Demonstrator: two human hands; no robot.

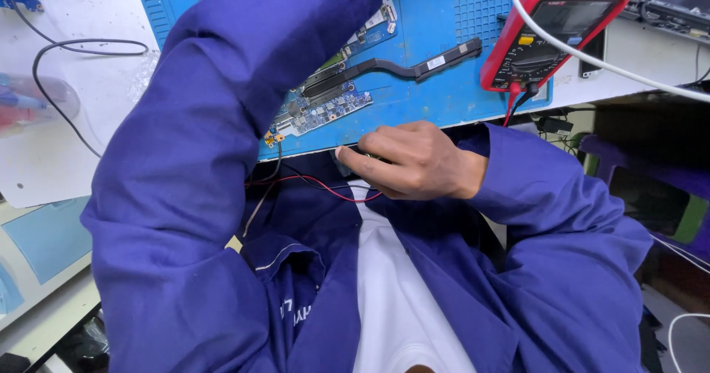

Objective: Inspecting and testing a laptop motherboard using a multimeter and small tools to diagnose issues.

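Our right hand [414, 162] curls closed on the red and black test leads [310, 184] at the blue mat's [436, 99] six o'clock edge; our left hand's grip we cannot tell, hidden at twelve o'clock.

Matt blue rubbery mat [444, 92] with ribbed corner; glossy red plastic meter [555, 29]; smooth blue cloth sleeve [222, 121]; bare circuit board [325, 106].
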